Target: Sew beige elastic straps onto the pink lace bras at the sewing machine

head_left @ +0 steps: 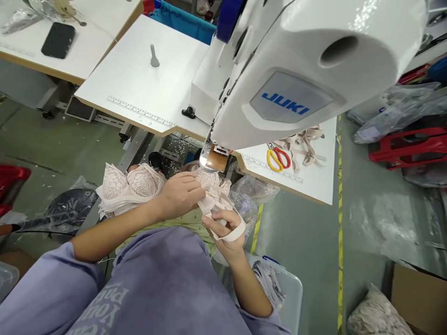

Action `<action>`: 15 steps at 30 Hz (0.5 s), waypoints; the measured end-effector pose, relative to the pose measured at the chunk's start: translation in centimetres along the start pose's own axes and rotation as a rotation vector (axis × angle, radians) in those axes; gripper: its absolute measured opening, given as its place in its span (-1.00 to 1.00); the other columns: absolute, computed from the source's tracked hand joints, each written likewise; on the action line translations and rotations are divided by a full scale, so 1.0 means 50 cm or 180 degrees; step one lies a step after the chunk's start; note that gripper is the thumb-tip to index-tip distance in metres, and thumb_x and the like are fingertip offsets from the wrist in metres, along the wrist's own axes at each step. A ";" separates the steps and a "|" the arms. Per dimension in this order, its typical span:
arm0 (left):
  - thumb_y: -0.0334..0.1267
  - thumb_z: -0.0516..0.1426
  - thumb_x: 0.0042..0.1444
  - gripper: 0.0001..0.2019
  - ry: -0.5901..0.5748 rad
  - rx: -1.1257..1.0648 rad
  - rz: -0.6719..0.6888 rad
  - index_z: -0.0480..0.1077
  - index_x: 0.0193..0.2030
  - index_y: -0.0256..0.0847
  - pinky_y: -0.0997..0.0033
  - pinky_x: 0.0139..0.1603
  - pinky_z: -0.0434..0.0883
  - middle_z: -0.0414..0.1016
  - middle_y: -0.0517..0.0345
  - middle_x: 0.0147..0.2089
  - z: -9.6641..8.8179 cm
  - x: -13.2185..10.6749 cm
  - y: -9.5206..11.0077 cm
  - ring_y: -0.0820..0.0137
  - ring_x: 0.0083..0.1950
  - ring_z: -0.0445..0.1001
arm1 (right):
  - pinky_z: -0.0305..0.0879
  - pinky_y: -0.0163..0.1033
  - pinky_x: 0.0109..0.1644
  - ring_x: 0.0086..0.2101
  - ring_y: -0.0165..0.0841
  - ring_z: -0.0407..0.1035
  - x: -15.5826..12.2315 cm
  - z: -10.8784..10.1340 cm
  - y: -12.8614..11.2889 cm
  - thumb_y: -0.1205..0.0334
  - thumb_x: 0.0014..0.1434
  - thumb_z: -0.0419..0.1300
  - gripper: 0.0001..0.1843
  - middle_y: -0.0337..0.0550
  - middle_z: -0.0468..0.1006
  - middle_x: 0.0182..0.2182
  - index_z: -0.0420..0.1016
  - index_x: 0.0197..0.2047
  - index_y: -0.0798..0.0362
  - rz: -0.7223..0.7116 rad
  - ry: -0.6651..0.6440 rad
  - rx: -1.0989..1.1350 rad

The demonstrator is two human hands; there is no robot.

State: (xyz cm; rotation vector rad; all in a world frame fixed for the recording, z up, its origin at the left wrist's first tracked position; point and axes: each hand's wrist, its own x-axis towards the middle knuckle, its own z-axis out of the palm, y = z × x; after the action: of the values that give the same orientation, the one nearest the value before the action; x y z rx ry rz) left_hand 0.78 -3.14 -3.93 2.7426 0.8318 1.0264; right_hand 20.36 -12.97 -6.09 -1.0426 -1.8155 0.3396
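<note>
A pale pink lace bra (213, 181) hangs below the front of the sewing machine (240, 93), close to its metal needle end. My left hand (182, 193) is closed on the bra's edge, its fingers pressed together over the fabric. Lower and to the right, my right hand (228, 228) grips the bra's band, with a smooth pale strap (235, 235) looped around its fingers. The fingertips of both hands are partly covered by fabric. To the left of my left hand lies a stack of similar lace bras (139, 184).
Yellow-and-red scissors (277, 158) and pale strap pieces (307, 144) lie on the white table right of the machine. A clear plastic bin (295, 298) holding grey strips stands by my right arm. Left, a ruler strip (139, 111) runs along the table edge.
</note>
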 end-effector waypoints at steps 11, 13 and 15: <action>-0.25 0.05 0.32 -0.79 0.0063 -0.0152 -0.0111 0.40 -0.35 -0.15 0.33 -0.15 0.46 0.45 0.20 -0.48 -0.017 -0.001 0.002 0.40 -0.41 0.44 | 0.57 -0.19 -0.22 -0.28 -0.31 0.56 0.007 0.006 -0.009 0.40 0.09 0.39 -0.53 -0.21 0.63 -0.24 0.63 0.00 -0.32 0.0217 -0.0019 0.0119; -0.25 0.06 0.32 -0.83 0.0061 -0.0250 -0.0096 0.45 -0.24 -0.15 0.35 -0.22 0.44 0.51 0.15 -0.42 -0.019 -0.007 0.001 0.38 -0.37 0.48 | 0.57 -0.16 -0.17 -0.25 -0.30 0.57 0.011 0.005 -0.011 0.39 0.10 0.39 -0.56 -0.21 0.63 -0.22 0.65 -0.03 -0.32 0.0391 -0.0093 0.0416; -0.27 0.06 0.33 -0.84 -0.0074 -0.0449 0.0099 0.48 -0.15 -0.13 0.38 -0.27 0.41 0.56 0.12 -0.35 -0.023 -0.015 -0.001 0.37 -0.32 0.52 | 0.56 -0.16 -0.17 -0.24 -0.30 0.56 0.016 0.004 -0.014 0.37 0.11 0.39 -0.59 -0.20 0.62 -0.20 0.65 -0.04 -0.31 0.0530 -0.0137 0.0762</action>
State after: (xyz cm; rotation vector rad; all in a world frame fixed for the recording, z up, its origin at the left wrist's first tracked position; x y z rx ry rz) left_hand -0.45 -3.57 -3.48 2.6516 0.6877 1.0151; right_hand 19.70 -12.73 -5.26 -1.0249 -1.6807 0.6679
